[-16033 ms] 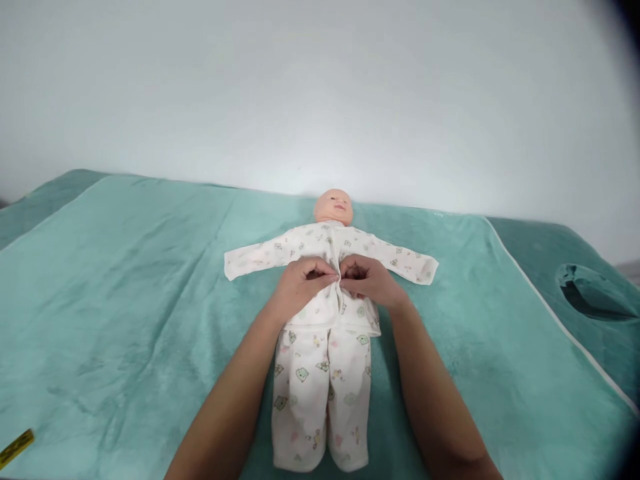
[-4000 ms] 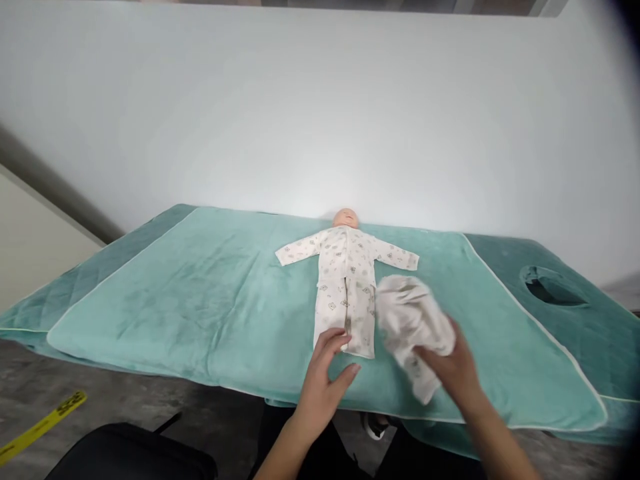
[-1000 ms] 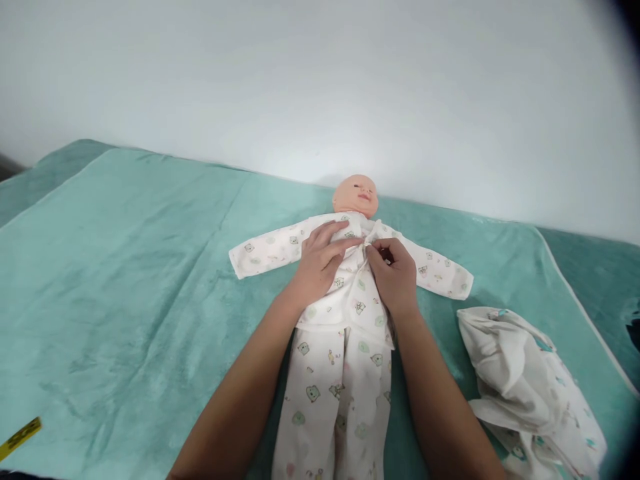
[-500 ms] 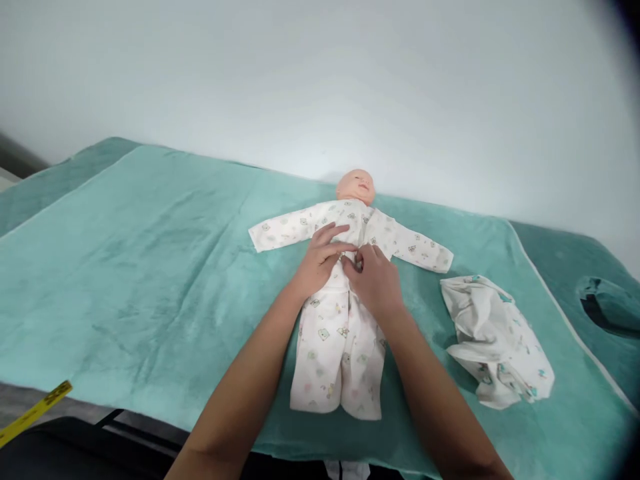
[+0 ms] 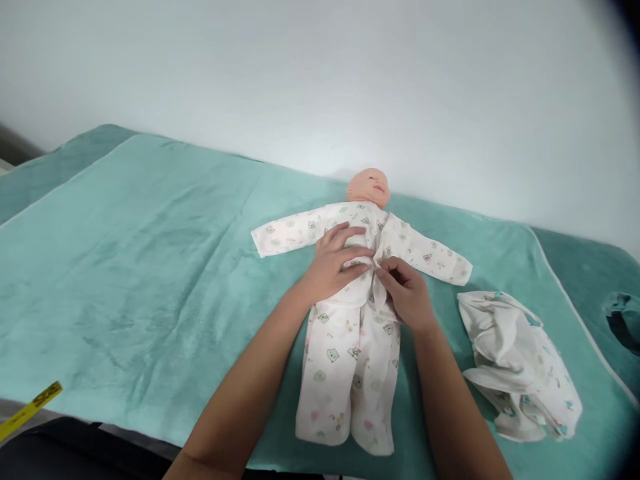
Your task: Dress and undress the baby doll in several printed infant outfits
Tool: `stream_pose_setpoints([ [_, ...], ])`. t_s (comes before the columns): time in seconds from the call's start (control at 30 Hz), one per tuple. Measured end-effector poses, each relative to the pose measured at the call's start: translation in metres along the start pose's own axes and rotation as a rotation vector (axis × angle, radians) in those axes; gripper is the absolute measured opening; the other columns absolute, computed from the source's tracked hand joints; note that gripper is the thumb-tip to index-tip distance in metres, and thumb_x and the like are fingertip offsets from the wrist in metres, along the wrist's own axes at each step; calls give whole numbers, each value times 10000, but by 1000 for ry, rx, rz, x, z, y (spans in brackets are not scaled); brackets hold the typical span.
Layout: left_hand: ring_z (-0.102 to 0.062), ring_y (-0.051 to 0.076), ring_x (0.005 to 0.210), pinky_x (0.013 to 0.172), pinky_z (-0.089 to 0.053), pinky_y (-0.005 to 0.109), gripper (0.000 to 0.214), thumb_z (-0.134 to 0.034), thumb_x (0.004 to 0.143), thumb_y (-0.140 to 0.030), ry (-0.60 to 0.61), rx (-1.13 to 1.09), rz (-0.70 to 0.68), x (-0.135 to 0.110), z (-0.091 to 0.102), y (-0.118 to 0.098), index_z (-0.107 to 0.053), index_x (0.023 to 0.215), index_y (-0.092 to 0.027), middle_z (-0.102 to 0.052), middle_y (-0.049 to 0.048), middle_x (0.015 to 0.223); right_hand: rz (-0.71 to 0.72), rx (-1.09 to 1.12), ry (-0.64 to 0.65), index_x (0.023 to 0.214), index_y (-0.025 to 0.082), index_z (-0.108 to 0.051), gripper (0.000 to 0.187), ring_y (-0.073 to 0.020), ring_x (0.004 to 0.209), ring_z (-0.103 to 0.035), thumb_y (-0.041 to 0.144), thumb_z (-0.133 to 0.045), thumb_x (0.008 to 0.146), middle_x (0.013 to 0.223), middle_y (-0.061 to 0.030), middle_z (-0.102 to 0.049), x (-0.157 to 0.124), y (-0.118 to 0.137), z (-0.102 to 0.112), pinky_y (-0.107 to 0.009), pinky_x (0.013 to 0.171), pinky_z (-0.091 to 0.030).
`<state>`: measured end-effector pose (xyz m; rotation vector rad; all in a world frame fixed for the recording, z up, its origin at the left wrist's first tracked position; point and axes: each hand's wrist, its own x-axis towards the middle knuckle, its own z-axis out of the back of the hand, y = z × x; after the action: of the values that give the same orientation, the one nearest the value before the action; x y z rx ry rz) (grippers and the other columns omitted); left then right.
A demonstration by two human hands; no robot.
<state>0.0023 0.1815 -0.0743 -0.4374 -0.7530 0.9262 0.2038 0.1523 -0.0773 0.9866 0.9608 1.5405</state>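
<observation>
A baby doll point(image 5: 369, 187) lies on its back on a teal towel point(image 5: 150, 253), dressed in a white printed top point(image 5: 400, 243) and matching trousers point(image 5: 345, 373). My left hand point(image 5: 336, 262) rests flat on the doll's chest, fingers stretched out over the top's left front. My right hand point(image 5: 407, 293) pinches the front edge of the top at the doll's waist, where the flap is pulled slightly open.
A crumpled heap of white printed baby clothes point(image 5: 517, 363) lies on the towel to the right of the doll. A face hole point(image 5: 623, 320) in the padded table shows at far right. A white wall stands behind. Yellow tape point(image 5: 30, 410) marks the floor at lower left.
My right hand has slid down from the doll's chest to its waist and now pinches the top's front edge, which has parted. My left hand stays on the chest. The view shifted slightly.
</observation>
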Motion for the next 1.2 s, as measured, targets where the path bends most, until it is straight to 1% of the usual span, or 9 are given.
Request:
stream_pose_setpoints([
  [0.13, -253, 284, 1488, 1224, -241, 510, 224, -574, 954, -331, -6, 5, 6, 1, -1, 1, -721, 1123, -328, -488, -5, 1489, 19, -11, 68, 732, 205, -531, 214, -103, 587, -380, 313, -622, 892, 653, 49, -454, 2, 0, 5, -257, 560, -304],
  [0.2, -259, 281, 1485, 1224, -241, 510, 228, -563, 958, -322, -16, 7, 1, 1, -2, 0, -726, 1118, -329, -488, -5, 1486, 6, -7, 53, 733, 205, -532, 214, -104, 586, -375, 318, -624, 891, 640, 53, -437, 2, 2, 5, -256, 562, -306],
  [0.47, -259, 261, 1491, 1221, -266, 504, 312, -495, 949, -162, -27, 9, -26, 0, -4, -2, -745, 1073, -301, -489, -7, 1499, -40, -52, -208, 828, 212, -649, 184, -130, 685, -483, 388, -639, 881, 738, 27, -587, 3, 10, -13, -268, 654, -386],
  [0.7, -305, 258, 1459, 1202, -288, 494, 217, -539, 941, -189, -34, -17, -16, 2, -5, -1, -727, 1005, -276, -507, 3, 1473, -84, -23, -356, 853, 205, -661, 225, -138, 690, -518, 427, -626, 872, 766, 11, -625, 3, 4, -19, -268, 649, -417],
  [0.77, -374, 259, 1399, 1174, -323, 481, 166, -583, 938, -261, -80, -7, -10, 1, -5, 0, -713, 1041, -273, -532, 28, 1428, -112, 75, -370, 859, 207, -651, 239, -125, 647, -481, 446, -646, 856, 729, 26, -583, 3, -1, -18, -253, 596, -389],
  [0.87, -502, 235, 1208, 1082, -410, 440, 223, -622, 925, -360, -175, 15, 32, -1, -5, 1, -690, 1112, -260, -601, 66, 1231, -153, 289, -330, 868, 219, -613, 250, -109, 584, -420, 461, -669, 834, 684, 48, -507, 5, -10, -13, -241, 529, -344],
  [1.0, -567, 195, 1002, 973, -463, 395, 129, -573, 941, -291, -240, -45, 79, -1, -6, 1, -687, 937, -230, -642, 37, 983, -173, 413, -270, 846, 239, -541, 250, -114, 555, -404, 469, -637, 843, 664, 56, -455, 11, -20, -1, -244, 516, -345],
  [1.1, -594, 176, 929, 897, -500, 365, 118, -529, 941, -287, -374, -214, 221, -2, -5, 5, -630, 917, -230, -648, 15, 930, -129, 431, -304, 845, 239, -531, 255, -128, 614, -463, 478, -619, 848, 707, 44, -479, 15, -35, 18, -254, 572, -386],
  [1.2, -602, 150, 856, 795, -524, 330, 141, -481, 957, -345, -593, -446, 424, -10, 5, 24, -562, 960, -229, -630, 9, 914, -99, 474, -434, 841, 223, -550, 253, -128, 643, -468, 454, -652, 821, 715, 43, -477, 11, -60, 47, -258, 599, -387],
])
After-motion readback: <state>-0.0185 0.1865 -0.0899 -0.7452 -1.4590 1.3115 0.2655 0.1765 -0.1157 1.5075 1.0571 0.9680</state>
